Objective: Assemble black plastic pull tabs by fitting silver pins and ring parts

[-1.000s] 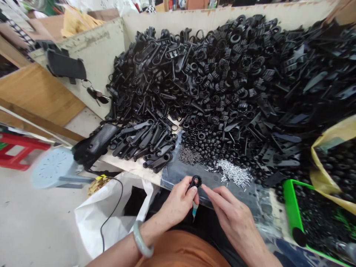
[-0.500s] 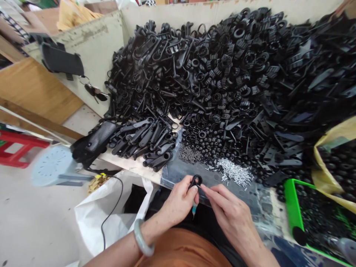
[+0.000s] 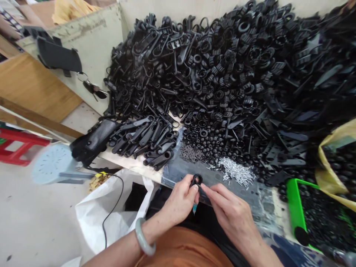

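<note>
Left hand point(image 3: 179, 202) clamps black ring part point(image 3: 196, 180); right hand point(image 3: 230, 213) fingers pinch it; short laid-out row point(image 3: 150, 142) left of heap point(image 3: 236, 74), seemingly mostly unworked.

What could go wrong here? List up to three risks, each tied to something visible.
1. The small black ringed part is pinched only by fingers of the left hand at the table edge; it might slip and drop.
2. The silver pins lie loose beside the right hand; a brush could scatter them.
3. The heap of black parts stands steep behind; pieces may slide down onto them.
</note>
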Tool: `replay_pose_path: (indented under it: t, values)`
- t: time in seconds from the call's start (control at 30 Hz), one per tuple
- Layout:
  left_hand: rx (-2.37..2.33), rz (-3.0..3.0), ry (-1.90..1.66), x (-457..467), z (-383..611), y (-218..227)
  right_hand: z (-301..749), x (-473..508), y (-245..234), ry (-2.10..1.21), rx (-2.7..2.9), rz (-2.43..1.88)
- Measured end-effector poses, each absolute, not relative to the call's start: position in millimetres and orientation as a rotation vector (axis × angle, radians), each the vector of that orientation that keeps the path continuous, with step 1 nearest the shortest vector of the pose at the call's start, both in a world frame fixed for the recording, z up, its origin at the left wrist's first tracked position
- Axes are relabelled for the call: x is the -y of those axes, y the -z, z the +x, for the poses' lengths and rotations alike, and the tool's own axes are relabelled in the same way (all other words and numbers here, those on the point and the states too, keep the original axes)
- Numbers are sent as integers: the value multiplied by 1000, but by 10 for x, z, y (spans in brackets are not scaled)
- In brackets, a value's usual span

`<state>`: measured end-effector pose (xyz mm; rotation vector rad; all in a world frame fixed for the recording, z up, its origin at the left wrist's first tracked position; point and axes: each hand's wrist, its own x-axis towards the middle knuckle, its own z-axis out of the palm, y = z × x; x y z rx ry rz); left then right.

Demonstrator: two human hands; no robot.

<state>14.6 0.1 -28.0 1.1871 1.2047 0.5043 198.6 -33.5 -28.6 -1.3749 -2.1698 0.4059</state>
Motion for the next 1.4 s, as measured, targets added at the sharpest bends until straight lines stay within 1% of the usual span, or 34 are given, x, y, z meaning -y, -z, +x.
replay_pose_path:
  t: [0.4,0.6,0.73,0.8,0.9,1.03,1.1,1.17,1.23,1.3,1.4]
  values:
    - [-1224,1270,-503,22,137,288,2012,291,262,-162,2378,-1306]
    - [-1284,1338,-543,25,163,312,1804,359,143,-3,2541,-1428]
    - [-1288,1378,-572,26,137,363,1572,358,53,26,2590,-1564]
    - [-1264,1388,-591,29,125,393,1515,329,9,-29,2608,-1633]
    - [-1272,1480,-578,29,112,417,1571,329,-85,-213,2570,-1724]
    - [-1374,1677,-615,9,42,382,1873,432,-282,-354,2377,-1791]
    - [-1411,1712,-646,-16,-7,334,2125,429,-370,-354,2230,-1823]
    - [-1376,1614,-617,-43,-24,273,2404,355,-417,-222,1992,-1851]
    - [-1276,1382,-593,-57,12,207,2609,247,-413,-183,1755,-1874]
    - [-1162,1126,-620,-53,91,147,2653,163,-359,-306,1591,-1825]
    - [-1047,926,-678,-28,208,85,2436,153,-209,-628,1482,-1664]
